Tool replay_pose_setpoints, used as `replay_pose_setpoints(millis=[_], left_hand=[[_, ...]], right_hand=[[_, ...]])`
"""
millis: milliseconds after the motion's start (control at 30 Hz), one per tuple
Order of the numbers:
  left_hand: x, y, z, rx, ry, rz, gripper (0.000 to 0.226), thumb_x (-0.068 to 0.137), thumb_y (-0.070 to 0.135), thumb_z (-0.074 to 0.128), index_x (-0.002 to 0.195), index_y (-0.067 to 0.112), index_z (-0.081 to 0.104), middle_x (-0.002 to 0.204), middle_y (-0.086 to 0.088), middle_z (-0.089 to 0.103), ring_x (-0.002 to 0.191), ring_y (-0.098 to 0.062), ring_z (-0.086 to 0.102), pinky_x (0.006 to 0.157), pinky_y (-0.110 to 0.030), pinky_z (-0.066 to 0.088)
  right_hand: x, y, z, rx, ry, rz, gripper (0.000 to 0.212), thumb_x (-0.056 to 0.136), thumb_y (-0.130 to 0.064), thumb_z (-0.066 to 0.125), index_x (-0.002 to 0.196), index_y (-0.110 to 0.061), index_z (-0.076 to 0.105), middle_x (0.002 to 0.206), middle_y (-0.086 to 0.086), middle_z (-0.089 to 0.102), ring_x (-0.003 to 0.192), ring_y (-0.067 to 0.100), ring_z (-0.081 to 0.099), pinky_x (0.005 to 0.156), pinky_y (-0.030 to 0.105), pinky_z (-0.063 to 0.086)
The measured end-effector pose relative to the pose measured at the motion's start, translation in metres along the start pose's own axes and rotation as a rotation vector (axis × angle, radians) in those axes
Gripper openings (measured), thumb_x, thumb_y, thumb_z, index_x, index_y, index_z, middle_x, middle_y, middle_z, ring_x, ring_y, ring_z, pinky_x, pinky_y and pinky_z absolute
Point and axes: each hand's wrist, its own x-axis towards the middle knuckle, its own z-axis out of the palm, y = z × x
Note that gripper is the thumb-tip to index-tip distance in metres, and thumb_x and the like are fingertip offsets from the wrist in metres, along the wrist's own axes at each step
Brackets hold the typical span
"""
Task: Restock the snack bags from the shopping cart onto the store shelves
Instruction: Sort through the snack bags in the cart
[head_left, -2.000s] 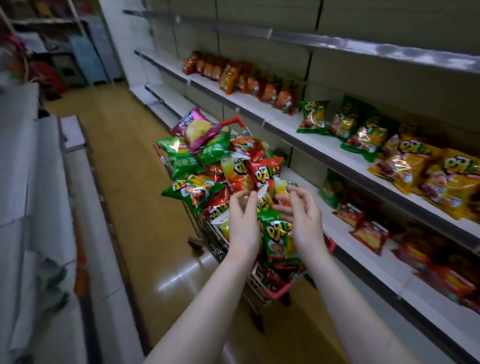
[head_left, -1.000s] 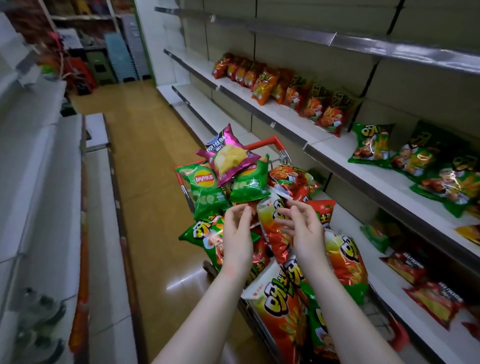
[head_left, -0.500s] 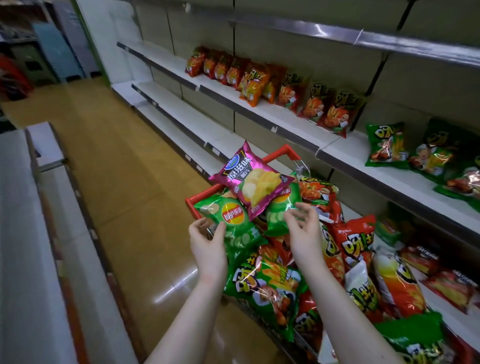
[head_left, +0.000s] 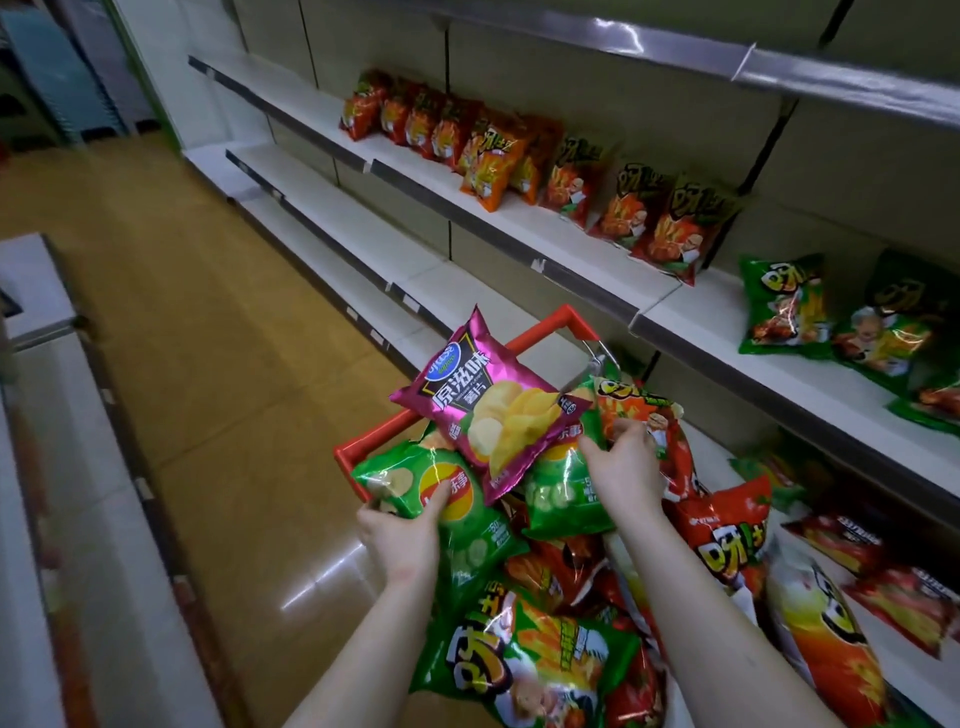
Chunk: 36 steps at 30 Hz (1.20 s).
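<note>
Green foil sits in both grips at the far end of the shopping cart (head_left: 540, 332), whose red rim frames a heap of snack bags. The left hand (head_left: 400, 540) holds the left green bag (head_left: 410, 475) by its near edge. Its thumb (head_left: 441, 496) presses on the front beside the round logo, and the other fingers are tucked underneath, out of sight. The right hand (head_left: 623, 467) lies on the right green bag (head_left: 558, 501), fingers curled over that bag's upper edge and grasping it. It sits just beside an orange-and-green bag (head_left: 634, 405) at the cart's far corner.

A purple bag (head_left: 488, 405) printed with crisps lies tilted across the tops of both green bags, touching each. Nearer the camera, a large green bag (head_left: 530, 660) lies between the forearms, and red bags (head_left: 727, 535) are piled to the right of the right forearm.

Along the right runs the shelving. On the middle shelf (head_left: 545, 239) a row of red and orange bags (head_left: 519, 156) stands leaning against the back panel. Further right on the same shelf stand green shelf bags (head_left: 779, 306). Lower down, beside the cart, flat red bags (head_left: 831, 540) lie on their backs. Glossy tan floor (head_left: 208, 338) stretches away on the left.
</note>
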Motion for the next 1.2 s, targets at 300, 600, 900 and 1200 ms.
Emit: replay_pose_setpoints(millis=[300,600,900,1200], left_hand=[[0.0,0.017,0.008,-0.007,0.074,0.128,0.06,0.08,0.029,0.077,0.123,0.008,0.041,0.107,-0.002,0.05,0.097,-0.021,0.05,0.087,-0.03,0.039],[-0.009,0.036,-0.003,-0.057,0.137,0.213,0.054,0.076,0.024,0.08,0.105,0.012,0.036,0.107,-0.005,0.049,0.095,-0.019,0.048,0.08,-0.027,0.034],[-0.025,0.039,-0.019,-0.107,0.108,0.236,0.061,0.075,0.031,0.08,0.111,0.017,0.032,0.118,-0.008,0.048,0.106,-0.024,0.049,0.098,-0.039,0.042],[-0.053,0.034,-0.017,-0.214,-0.066,0.189,0.098,0.065,0.039,0.085,0.141,0.013,0.029,0.138,-0.012,0.048,0.125,-0.032,0.051,0.105,-0.053,0.041]], right_hand=[[0.023,0.004,0.02,-0.151,-0.2,0.196,0.085,0.084,-0.054,0.06,0.141,-0.003,0.022,0.138,0.022,0.04,0.12,0.039,0.048,0.09,0.047,0.046],[0.022,0.004,0.01,-0.098,-0.156,0.228,0.089,0.079,-0.057,0.065,0.139,-0.005,0.023,0.131,0.02,0.05,0.108,0.038,0.057,0.084,0.048,0.051],[0.001,0.016,-0.032,-0.125,0.155,0.156,0.09,0.078,-0.063,0.062,0.136,-0.002,0.029,0.129,0.025,0.051,0.113,0.041,0.054,0.09,0.051,0.047],[-0.042,0.019,-0.084,0.124,0.392,0.04,0.08,0.08,-0.059,0.063,0.133,-0.008,0.033,0.123,0.015,0.054,0.107,0.035,0.056,0.083,0.044,0.048]])
